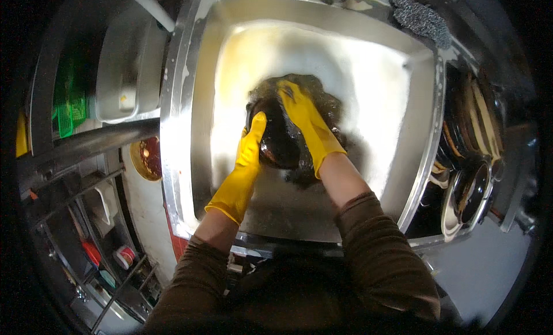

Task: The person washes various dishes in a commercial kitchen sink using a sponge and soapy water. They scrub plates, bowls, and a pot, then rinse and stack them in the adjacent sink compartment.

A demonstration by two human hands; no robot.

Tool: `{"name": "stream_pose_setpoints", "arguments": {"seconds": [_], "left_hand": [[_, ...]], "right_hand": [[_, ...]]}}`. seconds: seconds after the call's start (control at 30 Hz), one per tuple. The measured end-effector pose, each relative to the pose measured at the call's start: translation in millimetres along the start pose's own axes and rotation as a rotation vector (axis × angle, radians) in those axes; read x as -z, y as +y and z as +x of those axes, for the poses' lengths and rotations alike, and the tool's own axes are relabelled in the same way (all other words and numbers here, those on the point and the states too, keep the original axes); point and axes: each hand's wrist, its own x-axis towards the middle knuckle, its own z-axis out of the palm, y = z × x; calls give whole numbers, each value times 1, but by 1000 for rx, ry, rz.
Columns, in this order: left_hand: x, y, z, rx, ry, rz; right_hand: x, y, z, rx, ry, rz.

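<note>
Both hands wear long yellow rubber gloves and reach into a deep stainless steel sink (203,132). A dark, glossy, rounded vessel (278,138), perhaps a pot or bowl, lies tilted near the sink's middle. My left hand (251,140) grips its left side, the thumb on top and the fingers mostly hidden behind it. Over the upper right of the vessel is my right hand (298,104), its fingers bent around something small and dark that I cannot make out. Dark wet matter or murky liquid (326,101) spreads around the vessel on the sink floor.
A steel-wool scourer (421,19) lies on the sink's back right rim. Dark pans (473,192) stand stacked at the right. At the left are a translucent plastic tub (125,71), a green basket (71,114) and, lower down, a round container with reddish contents (148,158).
</note>
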Motion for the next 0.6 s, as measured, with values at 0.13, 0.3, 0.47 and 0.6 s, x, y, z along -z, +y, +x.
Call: {"name": "stream_pose_setpoints", "arguments": {"seconds": [0.13, 0.3, 0.47, 0.6], "left_hand": [[-4, 43, -11, 248, 15, -443], [-18, 42, -25, -16, 49, -362], [-35, 98, -47, 155, 47, 172], [-20, 39, -45, -186, 94, 148]], "right_hand": [[35, -34, -79, 206, -131, -934], [4, -79, -73, 625, 230, -875], [31, -26, 13, -131, -23, -139], [18, -77, -41, 376, 101, -412]]}}
